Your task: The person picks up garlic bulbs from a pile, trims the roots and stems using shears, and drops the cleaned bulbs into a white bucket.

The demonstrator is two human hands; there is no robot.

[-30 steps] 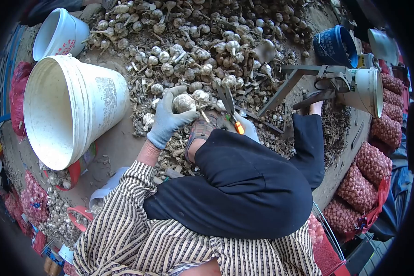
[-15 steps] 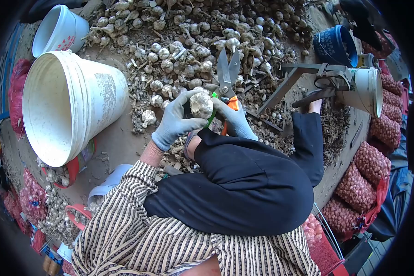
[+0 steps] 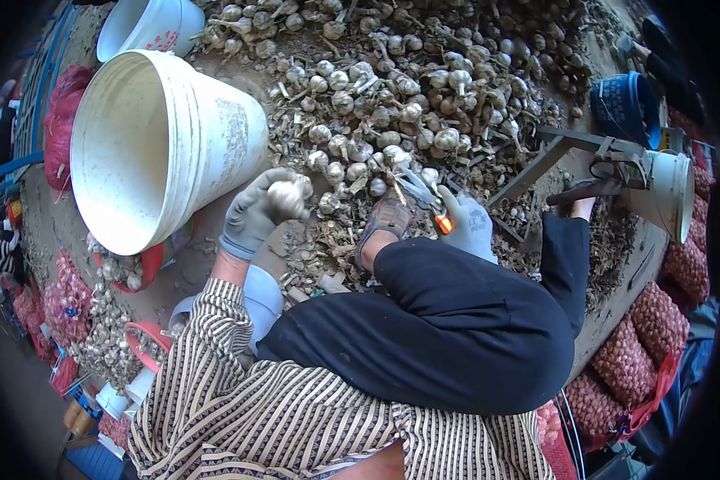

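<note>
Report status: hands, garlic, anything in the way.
Left hand gripping garlic bulb, blurred. Right hand holding shears. Foot shows between hands; nothing visibly blocking either.

Both the left grip (image 3: 254,212) and right grip (image 3: 464,226) wear pale grey gloves (image 3: 244,228). In the left grip is a cream-white bulb (image 3: 289,198); in the right, shears (image 3: 418,188) with silvery blades and an orange handle (image 3: 442,223). Left of the left grip, a white bucket (image 3: 202,148) bears a grey patch. Between the grips is a brownish plaid shoe (image 3: 390,216). Below them are plain navy-black trousers (image 3: 456,320) and a shirt (image 3: 256,408) striped cream and black. Right of the right grip, sacks (image 3: 628,364) are pinkish red.
</note>
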